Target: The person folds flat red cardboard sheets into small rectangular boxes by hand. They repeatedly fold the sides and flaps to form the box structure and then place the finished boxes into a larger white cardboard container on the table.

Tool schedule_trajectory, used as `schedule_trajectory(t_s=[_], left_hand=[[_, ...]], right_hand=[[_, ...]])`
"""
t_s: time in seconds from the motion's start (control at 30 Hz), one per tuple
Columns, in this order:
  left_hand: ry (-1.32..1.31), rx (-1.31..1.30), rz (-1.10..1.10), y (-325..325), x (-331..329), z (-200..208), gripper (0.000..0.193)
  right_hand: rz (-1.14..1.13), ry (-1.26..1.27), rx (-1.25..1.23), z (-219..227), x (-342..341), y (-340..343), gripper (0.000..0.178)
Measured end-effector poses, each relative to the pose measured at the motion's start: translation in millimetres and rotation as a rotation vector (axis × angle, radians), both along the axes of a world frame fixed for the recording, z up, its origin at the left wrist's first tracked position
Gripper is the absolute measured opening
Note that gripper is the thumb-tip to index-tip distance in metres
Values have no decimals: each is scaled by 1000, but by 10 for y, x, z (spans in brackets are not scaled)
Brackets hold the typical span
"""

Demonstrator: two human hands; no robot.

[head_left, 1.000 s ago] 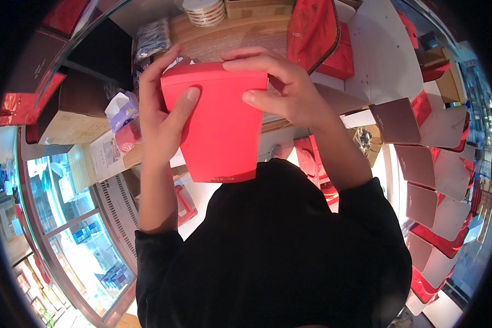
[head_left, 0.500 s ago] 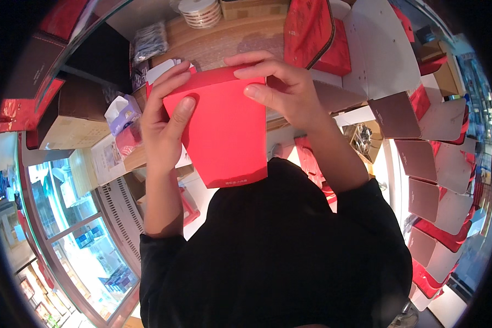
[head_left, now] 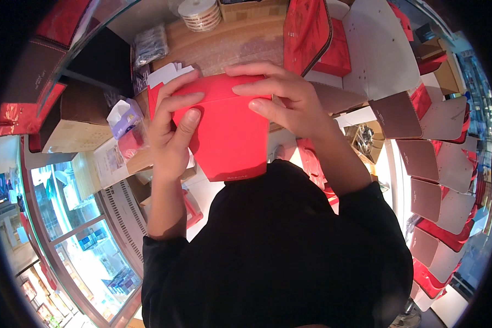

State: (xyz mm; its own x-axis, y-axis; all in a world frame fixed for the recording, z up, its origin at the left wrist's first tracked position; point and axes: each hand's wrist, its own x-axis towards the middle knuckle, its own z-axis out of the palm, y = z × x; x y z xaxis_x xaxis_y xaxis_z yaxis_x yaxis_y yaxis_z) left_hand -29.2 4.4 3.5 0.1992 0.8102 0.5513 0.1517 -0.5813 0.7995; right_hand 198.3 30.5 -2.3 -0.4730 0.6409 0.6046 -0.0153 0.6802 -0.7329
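Observation:
A plain red cardboard box [head_left: 230, 139] is between my two hands, in front of my chest. It tapers toward me, with small print along its near edge. My left hand [head_left: 172, 126] grips its left side, the thumb on the front face and the fingers over the far left corner. My right hand [head_left: 281, 98] holds the far right corner, fingers on the folded far panel and thumb on the front face. The underside of the box is hidden.
A wooden table [head_left: 229, 46] lies beyond the box, with ribbon spools [head_left: 200, 13] and a plastic-wrapped packet [head_left: 151, 46] on it. White and red card pieces [head_left: 167, 75] lie by my left hand. A purple tissue pack [head_left: 124, 113] is at left. Open red gift boxes [head_left: 333, 49] stand at right.
The far panel of the red box now shows more and bends away under my fingers. The box's near edge has risen slightly, and my left hand has shifted a little right and nearer.

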Motion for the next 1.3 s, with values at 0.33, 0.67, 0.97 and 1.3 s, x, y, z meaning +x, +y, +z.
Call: schedule_trajectory(t_s=[0.33,0.67,0.97,1.3], left_hand=[[163,-203,-64,-173,165,68,93],[752,-96,-208,-232,561,74,88],[855,263,-486,-71,1328,358,73],[277,619,-132,675,1569,495,42]], right_hand=[[-217,17,-168,7,352,-298,49],[-580,-482,15,345,970,-928,84],[-506,-1028,-228,533,1024,-1038,73],[-906,518,-424,871,1825,-867,55]])
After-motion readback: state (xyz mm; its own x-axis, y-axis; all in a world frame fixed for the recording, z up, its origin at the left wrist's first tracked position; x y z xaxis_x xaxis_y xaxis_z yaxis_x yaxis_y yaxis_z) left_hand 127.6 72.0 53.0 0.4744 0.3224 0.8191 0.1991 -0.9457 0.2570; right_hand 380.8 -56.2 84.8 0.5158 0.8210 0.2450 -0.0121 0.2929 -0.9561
